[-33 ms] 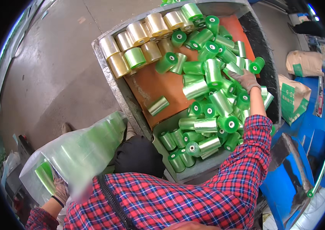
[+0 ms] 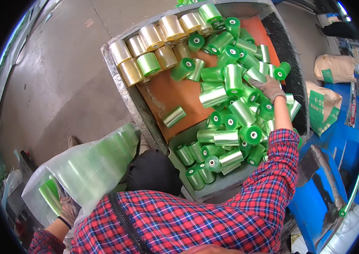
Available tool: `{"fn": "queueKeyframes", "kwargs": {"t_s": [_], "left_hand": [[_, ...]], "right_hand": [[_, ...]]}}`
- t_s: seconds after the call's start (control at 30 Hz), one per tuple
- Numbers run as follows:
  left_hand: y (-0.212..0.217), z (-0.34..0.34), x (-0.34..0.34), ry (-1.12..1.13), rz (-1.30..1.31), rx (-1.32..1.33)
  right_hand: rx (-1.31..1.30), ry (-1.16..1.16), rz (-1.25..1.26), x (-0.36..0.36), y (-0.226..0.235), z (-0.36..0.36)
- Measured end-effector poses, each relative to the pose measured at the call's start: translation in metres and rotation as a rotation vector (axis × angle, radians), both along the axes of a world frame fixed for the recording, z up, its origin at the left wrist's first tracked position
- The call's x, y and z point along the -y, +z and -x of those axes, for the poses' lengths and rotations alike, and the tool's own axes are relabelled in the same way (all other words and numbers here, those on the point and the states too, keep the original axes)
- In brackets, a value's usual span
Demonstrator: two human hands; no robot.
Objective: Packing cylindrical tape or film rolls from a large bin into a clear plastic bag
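Observation:
At the right of the bin, my gloved right hand [image 2: 271,88] has its fingers closed over a roll of green film [image 2: 255,75] lying on the heap. Many similar green rolls surround it, stacked loosely and pointing in different directions. At lower left, my gloved left hand [image 2: 67,206] grips the open end of a long clear plastic bag [image 2: 87,188]; its fingertips are partly hidden by the plastic. Green rolls show through the bag in a line, and one green roll [image 2: 49,196] sits at its mouth beside my left hand.
The grey-walled bin [image 2: 125,91] has an orange-brown bottom [image 2: 169,95]. Yellowish rolls [image 2: 171,28] stand stacked along its far left side. A single roll [image 2: 174,117] lies apart. Brown paper sacks [image 2: 335,69] and blue machine panels [image 2: 315,203] are at the right.
My right hand has shifted very slightly to the left on the heap. The bag and my left hand look the same.

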State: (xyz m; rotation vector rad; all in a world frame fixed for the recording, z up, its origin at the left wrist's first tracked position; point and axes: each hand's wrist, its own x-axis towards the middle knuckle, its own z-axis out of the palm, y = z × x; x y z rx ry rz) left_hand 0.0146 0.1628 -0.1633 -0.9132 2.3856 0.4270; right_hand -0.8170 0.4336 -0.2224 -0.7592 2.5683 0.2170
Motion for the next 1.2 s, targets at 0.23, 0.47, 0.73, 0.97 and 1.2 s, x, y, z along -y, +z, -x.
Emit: {"fn": "queueKeyframes", "kwargs": {"t_s": [0.23,0.47,0.73,0.97,1.2], "left_hand": [[0.005,0.078,-0.011,0.108,0.063,-0.365],[0.016,0.072,-0.016,0.216,-0.006,-0.188],[0.045,0.115,-0.02,0.158,-0.052,-0.145],[0.034,0.121,-0.025,0.185,-0.024,-0.245],[0.06,0.131,-0.003,0.247,-0.051,-0.385]], "right_hand": [[0.252,0.348,-0.079,0.072,-0.014,-0.186],[-0.152,0.233,0.294,0.196,-0.034,-0.177],[0.001,-0.306,0.687,0.181,-0.114,-0.188],[0.331,-0.646,1.445,0.049,-0.003,-0.278],[0.178,-0.423,0.977,0.011,0.006,-0.411]]}}
